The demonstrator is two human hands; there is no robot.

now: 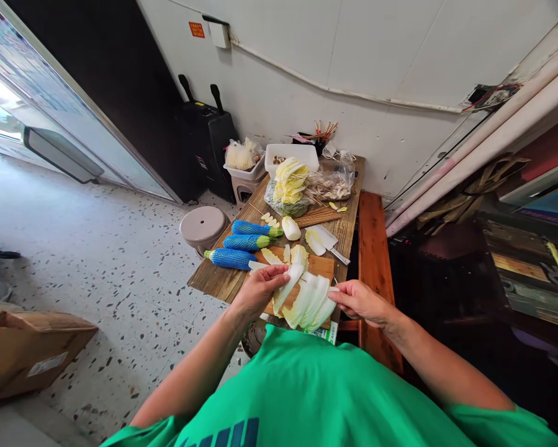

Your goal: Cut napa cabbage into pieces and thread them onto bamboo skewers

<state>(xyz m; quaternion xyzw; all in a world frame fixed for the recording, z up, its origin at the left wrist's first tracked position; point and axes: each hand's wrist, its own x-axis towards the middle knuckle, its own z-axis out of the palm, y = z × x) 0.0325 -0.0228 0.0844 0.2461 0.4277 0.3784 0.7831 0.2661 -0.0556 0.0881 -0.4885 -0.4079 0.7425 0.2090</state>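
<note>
My left hand (pixel 265 287) pinches a white napa cabbage leaf (pixel 288 287) between thumb and fingers, over a wooden cutting board (pixel 323 266). Beside it, several overlapping cabbage leaves (pixel 310 302) hang in a row above the board's near edge. My right hand (pixel 359 300) is closed at the right end of that row, thumb and forefinger pressed together at the outermost leaf's edge. Whether a thin stick runs through the leaves cannot be made out. Behind the hands lies a cleaver (pixel 326 236) with a loose yellowish leaf on its blade, next to a small cabbage heart (pixel 290 228).
Several long green vegetables in blue netting (pixel 234 257) lie on the left of the wooden table (pixel 208 280). Farther back are wooden skewers (pixel 323 216), bagged yellow cabbage leaves (pixel 290 180), a white tub (pixel 301 152) and bagged mushrooms (pixel 337 186). A stool (pixel 204 223) stands left, a bench (pixel 375 248) right.
</note>
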